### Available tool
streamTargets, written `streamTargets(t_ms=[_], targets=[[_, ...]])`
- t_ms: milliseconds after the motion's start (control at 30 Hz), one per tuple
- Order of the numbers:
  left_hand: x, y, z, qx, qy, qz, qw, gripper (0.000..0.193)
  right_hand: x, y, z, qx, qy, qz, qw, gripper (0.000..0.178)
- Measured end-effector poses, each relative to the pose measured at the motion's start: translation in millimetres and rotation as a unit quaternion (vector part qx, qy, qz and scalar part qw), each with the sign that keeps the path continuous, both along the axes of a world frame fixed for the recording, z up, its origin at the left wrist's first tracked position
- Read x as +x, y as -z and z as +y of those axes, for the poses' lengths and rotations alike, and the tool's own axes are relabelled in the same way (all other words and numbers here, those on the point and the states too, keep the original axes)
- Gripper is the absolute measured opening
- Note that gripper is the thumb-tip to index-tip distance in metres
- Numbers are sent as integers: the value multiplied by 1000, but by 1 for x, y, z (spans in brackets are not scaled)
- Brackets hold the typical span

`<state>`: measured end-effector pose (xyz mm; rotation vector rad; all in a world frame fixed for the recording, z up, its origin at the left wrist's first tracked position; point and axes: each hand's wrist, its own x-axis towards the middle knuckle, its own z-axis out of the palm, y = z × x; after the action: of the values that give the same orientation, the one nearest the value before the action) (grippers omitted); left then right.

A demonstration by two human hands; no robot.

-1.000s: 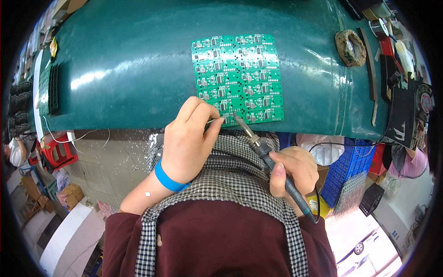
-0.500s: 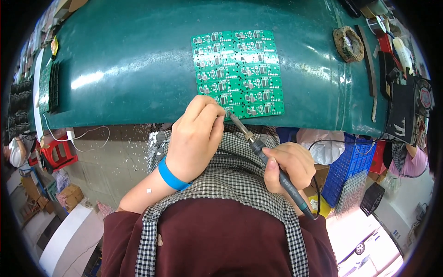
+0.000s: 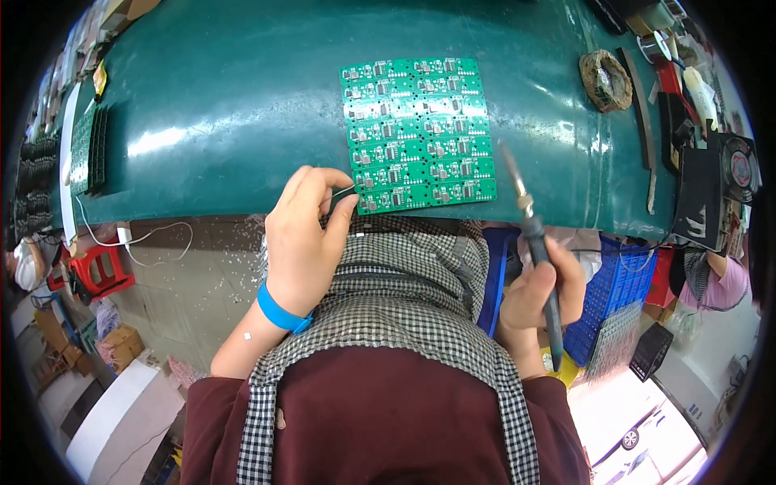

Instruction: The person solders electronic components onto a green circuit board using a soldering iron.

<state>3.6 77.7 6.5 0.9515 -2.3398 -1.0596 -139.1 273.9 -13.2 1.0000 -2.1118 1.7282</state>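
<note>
A green panel of circuit boards (image 3: 419,133) lies flat on the bench mat, its rows filled with small chips and parts. My left hand (image 3: 311,222), a blue band on its wrist, is closed at the panel's near left corner. Between its thumb and fingers shows a thin light strand of wire (image 3: 343,191), mostly hidden by the fingers. In my right hand (image 3: 543,287) is a soldering iron (image 3: 533,230) with a dark handle. Its tip points away from me, just right of the panel and apart from it.
Green-blue matting (image 3: 242,81) covers the bench. At the left edge stand several upright boards (image 3: 90,151). To the right are a brown ring-shaped block (image 3: 605,81), a dark strip (image 3: 638,105), a solder spool (image 3: 653,47) and a black fan unit (image 3: 737,166). A blue crate (image 3: 602,299) stands below the bench.
My right hand has lifted the soldering iron off the panel's near edge and swung it to the right. My left hand has drawn back left to the panel's corner.
</note>
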Motion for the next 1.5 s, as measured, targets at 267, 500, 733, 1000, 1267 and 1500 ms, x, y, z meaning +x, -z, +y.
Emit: streamTargets(t_ms=[267,500,733,1000,1267,1500], targets=[[3,-9,0,38,37,-19,998,16,-3,1,-18,-4,-25,-74,997,29],[1,-6,-2,46,67,11,997,10,-2,-21,-10,91,-230,79,966,14],[-2,1,-2,16,106,45,993,11,0,-20,-12,101,-222,99,965,13],[-13,5,3,12,118,44,992,11,3,-19,-20,91,-228,98,964,12],[-6,2,1,-49,148,52,986,12,5,-18,-12,67,-217,111,967,14],[3,2,-16,65,2,-83,994,16,-3,5,-11,117,-32,-28,992,60]])
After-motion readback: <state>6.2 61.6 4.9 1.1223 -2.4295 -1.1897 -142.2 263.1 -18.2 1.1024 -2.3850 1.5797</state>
